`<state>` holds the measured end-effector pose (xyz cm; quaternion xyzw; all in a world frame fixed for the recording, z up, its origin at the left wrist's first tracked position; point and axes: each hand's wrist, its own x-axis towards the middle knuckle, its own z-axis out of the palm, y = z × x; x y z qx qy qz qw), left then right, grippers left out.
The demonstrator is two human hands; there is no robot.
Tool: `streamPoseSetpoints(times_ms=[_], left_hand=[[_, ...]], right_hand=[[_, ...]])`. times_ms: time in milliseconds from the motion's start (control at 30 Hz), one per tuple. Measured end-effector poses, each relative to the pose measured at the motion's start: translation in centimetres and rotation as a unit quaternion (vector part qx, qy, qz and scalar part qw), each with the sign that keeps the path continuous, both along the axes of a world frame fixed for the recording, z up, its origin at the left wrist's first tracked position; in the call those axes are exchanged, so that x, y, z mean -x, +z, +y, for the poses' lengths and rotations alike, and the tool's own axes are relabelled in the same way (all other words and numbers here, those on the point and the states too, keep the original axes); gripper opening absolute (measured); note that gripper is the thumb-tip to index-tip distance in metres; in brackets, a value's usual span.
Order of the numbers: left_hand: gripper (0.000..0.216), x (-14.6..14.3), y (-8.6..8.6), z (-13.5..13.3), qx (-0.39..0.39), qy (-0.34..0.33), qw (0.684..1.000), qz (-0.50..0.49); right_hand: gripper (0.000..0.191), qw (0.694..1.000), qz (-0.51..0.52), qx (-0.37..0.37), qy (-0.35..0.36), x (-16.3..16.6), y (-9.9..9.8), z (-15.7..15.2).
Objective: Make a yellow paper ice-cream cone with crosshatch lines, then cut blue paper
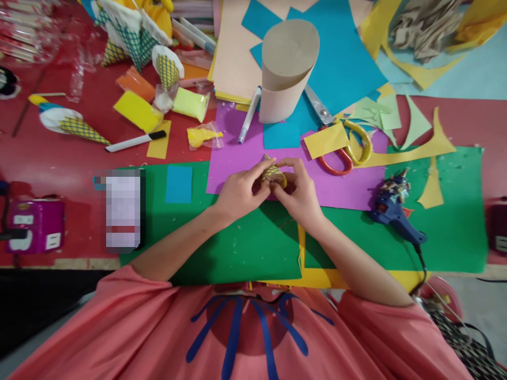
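Both hands hold a small yellow paper cone [273, 172] with a dark crosshatch pattern, above purple and green sheets. Its tip points away from me and its open end faces me. My left hand [243, 190] pinches the cone's left side between thumb and fingers. At the rim, my right hand [299, 192] is closed, its thumb pressed at the opening. What lies inside the cone I cannot make out. Beyond the hands lie red-and-yellow-handled scissors [332, 126], partly under a yellow paper piece [327, 140]. A blue paper square [179, 184] is left of my hands.
A blue glue gun [398, 216] with a cord lies at right. A paper cylinder [287, 74] stands at the back, beside a marker [250, 115]. Finished cones [138, 39], clay packets [138, 111] and a black-capped marker [134, 141] lie at left, above a blurred-out phone-like object [123, 211].
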<state>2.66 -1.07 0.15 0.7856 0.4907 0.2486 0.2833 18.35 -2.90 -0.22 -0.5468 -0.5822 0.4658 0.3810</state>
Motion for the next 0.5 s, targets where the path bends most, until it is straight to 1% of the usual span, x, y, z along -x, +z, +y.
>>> streamPoseSetpoints(times_ms=[100,200,333,500], left_hand=[[0.047,0.0,0.2,-0.1,0.006,-0.003,1.0,-0.004],[0.048,0.0,0.3,-0.1,0.008,0.006,1.0,0.009],[0.047,0.0,0.3,0.0,0.009,0.016,1.0,0.022],[0.053,0.1,-0.1,-0.1,0.009,-0.02,1.0,-0.002]], right_hand=[[0.036,1.0,0.019,0.006,0.005,0.0,0.0,0.0],[0.038,1.0,0.011,-0.003,0.018,-0.1,0.1,0.0],[0.035,0.999,0.002,-0.013,0.037,-0.2,-0.2,-0.2],[0.027,1.0,0.006,-0.005,0.006,-0.2,-1.2,-0.3]])
